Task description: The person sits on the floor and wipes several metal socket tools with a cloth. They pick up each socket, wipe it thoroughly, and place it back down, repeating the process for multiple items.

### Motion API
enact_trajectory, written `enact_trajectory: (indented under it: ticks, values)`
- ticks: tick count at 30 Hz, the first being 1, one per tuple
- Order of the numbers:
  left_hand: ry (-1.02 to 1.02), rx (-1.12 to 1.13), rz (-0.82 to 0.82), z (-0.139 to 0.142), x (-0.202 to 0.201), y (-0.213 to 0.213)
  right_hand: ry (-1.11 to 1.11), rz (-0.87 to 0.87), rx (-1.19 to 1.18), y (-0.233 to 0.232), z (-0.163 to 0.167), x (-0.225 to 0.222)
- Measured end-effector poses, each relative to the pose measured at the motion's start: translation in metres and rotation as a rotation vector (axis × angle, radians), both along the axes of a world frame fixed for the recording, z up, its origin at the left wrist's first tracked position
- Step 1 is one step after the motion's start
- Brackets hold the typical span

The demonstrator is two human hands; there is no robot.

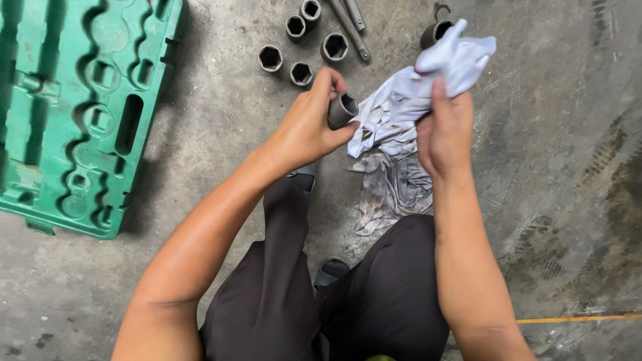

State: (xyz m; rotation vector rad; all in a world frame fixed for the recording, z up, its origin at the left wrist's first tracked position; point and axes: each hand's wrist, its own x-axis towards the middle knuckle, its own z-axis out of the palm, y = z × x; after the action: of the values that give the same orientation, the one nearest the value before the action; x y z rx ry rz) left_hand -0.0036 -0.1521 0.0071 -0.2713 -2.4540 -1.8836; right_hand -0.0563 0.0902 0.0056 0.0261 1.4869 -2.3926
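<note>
My left hand (304, 127) fingers closed around a dark socket (342, 109) above the concrete floor (548, 200), right hand (443, 130) clenched on the white rag (408, 100); best I push cloth into the hex opening and twist, grip firm.

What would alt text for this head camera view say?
A person's left hand holds a dark socket beside a stained white rag gripped by the right hand. More sockets and a green tool tray lie on the concrete floor.
</note>
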Motion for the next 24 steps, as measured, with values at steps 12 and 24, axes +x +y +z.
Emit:
enact_trajectory:
  ticks: [12, 24]
  values:
    - [-0.304, -0.128, -0.09, -0.017, 0.009, -0.022, 0.095, 0.321, 0.348, -0.04, 0.01, 0.022]
    - [-0.608, 0.238, -0.822, -0.021, 0.024, -0.075, 0.825, 0.812, 0.709, -0.06, 0.039, 0.049]
